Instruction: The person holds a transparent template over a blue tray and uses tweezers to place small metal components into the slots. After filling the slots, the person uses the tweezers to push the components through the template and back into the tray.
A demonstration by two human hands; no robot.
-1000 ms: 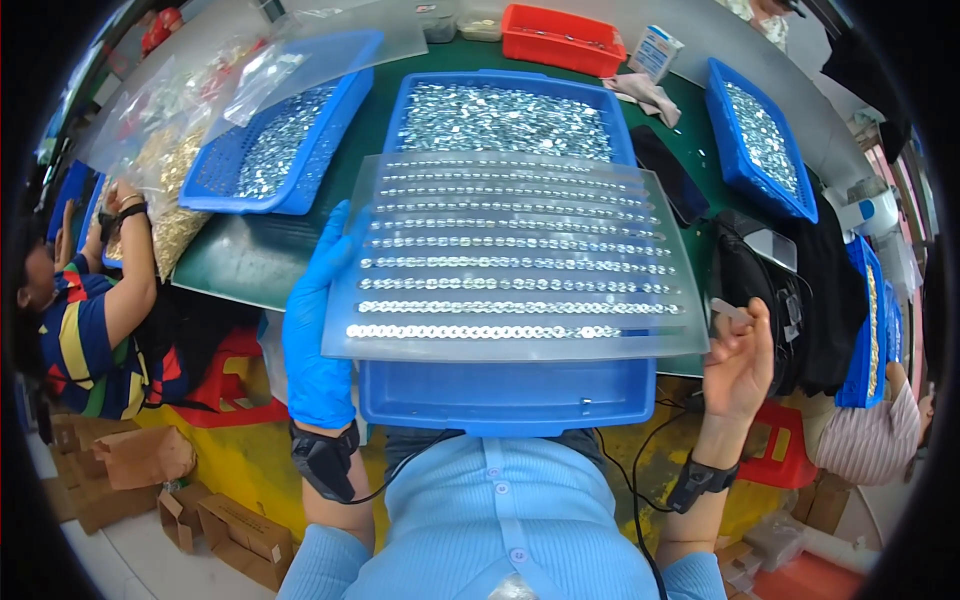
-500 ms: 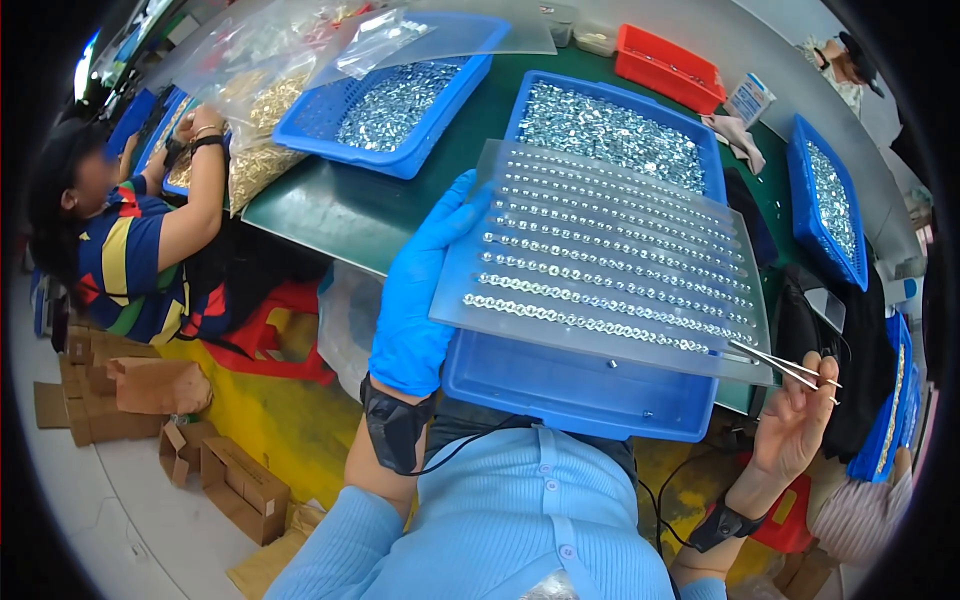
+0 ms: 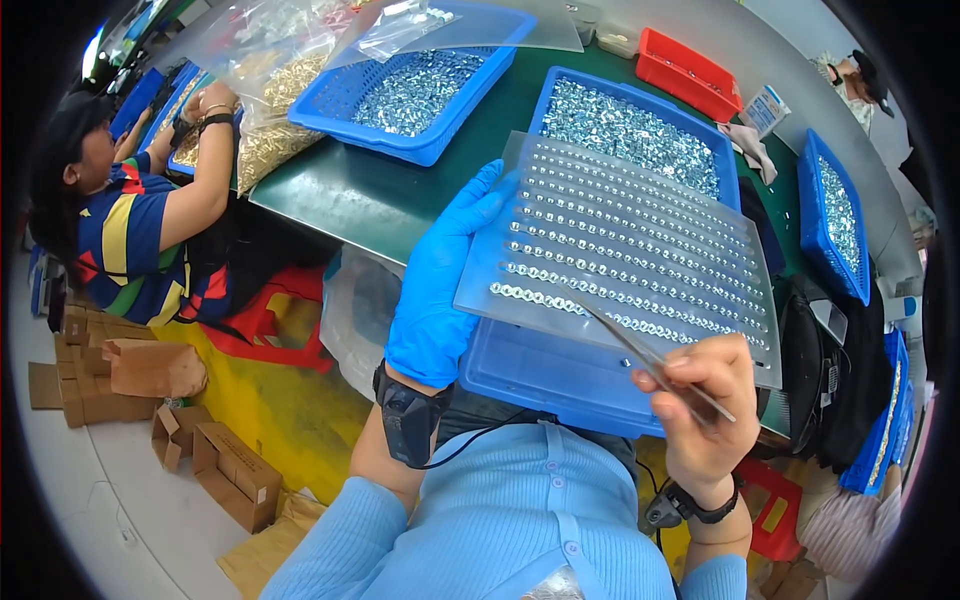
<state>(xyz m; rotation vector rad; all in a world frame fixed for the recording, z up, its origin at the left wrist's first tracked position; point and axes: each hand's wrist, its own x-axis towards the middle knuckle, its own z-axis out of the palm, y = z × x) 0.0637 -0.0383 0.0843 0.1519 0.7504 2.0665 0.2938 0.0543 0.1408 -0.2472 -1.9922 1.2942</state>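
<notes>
Whereas a sec ago the right hand (image 3: 700,415) hung off the lower right corner of the clear perforated tray (image 3: 640,250) with no tool showing, and half a sec ago held the tweezers (image 3: 645,355) well off to that side, it's now up over the tray's near edge w/ the tips laid on the front row of small metal parts (image 3: 600,225). Grip there: thumb and forefingers pinched shut on the tweezer shanks; can't tell if the tips have a part between them, too fine to see. Left hand (image 3: 440,290), blue glove, has kept its place on the tray's left edge throughout, fingers spread up the side and underneath, closed on it, so the tray stays propped, tilted, above the blue bin (image 3: 560,375) at the near edge of the bench (image 3: 350,195). Tray itself reads as swung a bit, left side nearer, though the head has turned too, so some of that is just the view. Rows look nearly all filled, so my read is the work has gone from holding/checking the tray to tweezer touch-up on single parts in the front row. Another blue bin of loose parts (image 3: 420,90) sits toward the bench's far left; a co-worker's arm (image 3: 195,195) rests at the left end
</notes>
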